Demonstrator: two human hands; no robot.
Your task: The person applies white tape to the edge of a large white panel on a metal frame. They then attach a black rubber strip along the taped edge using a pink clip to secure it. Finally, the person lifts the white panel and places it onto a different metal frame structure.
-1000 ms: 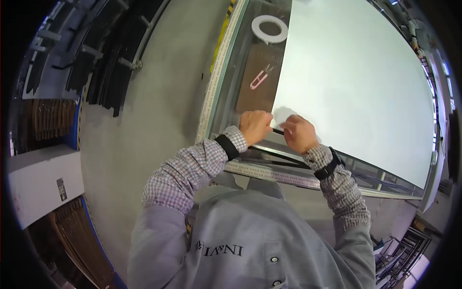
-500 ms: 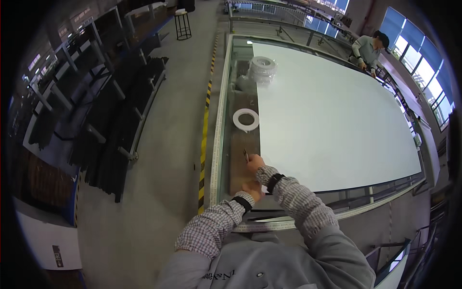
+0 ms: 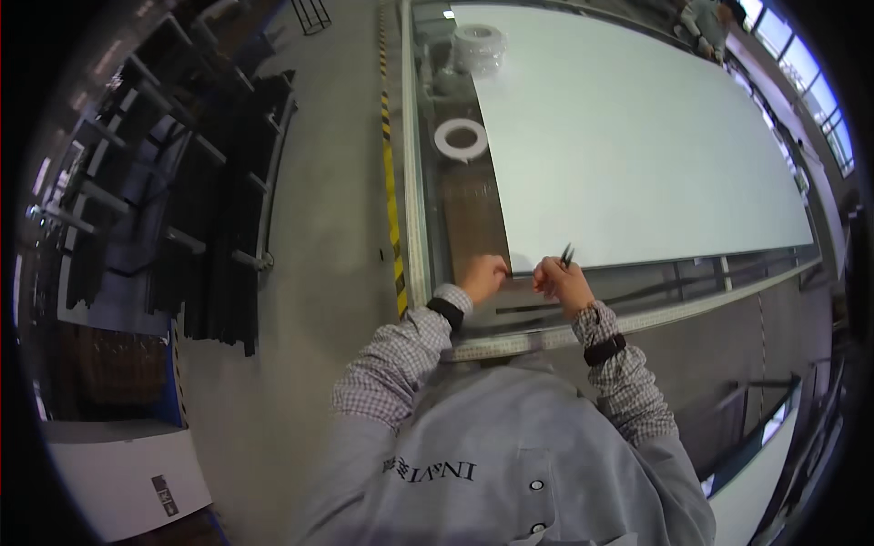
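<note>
A large white panel (image 3: 646, 155) lies on the table, its near left corner between my hands. My left hand (image 3: 484, 278) is at that corner, thumb and fingers pinched together; what they hold, if anything, is too small to make out. Just right of the corner, over the panel's near edge, my right hand (image 3: 564, 286) is closed around a slim dark pointed tool (image 3: 567, 256), whose tip sticks up past the fingers. Its exact kind does not show. A white roll of tape (image 3: 443, 141) lies flat on the brown strip (image 3: 473, 214) left of the panel.
Plastic-wrapped tape rolls (image 3: 481, 56) are stacked farther back. A pale frame edge (image 3: 415, 182) borders the table. Racks with dark long pieces (image 3: 241, 218) stand left, beyond yellow-black floor tape (image 3: 392, 187). Another person (image 3: 706, 27) works at the far right.
My right hand has moved right with the dark tool, from the brown strip to the panel's near edge. My hands are now apart side by side. The view has tilted down.
</note>
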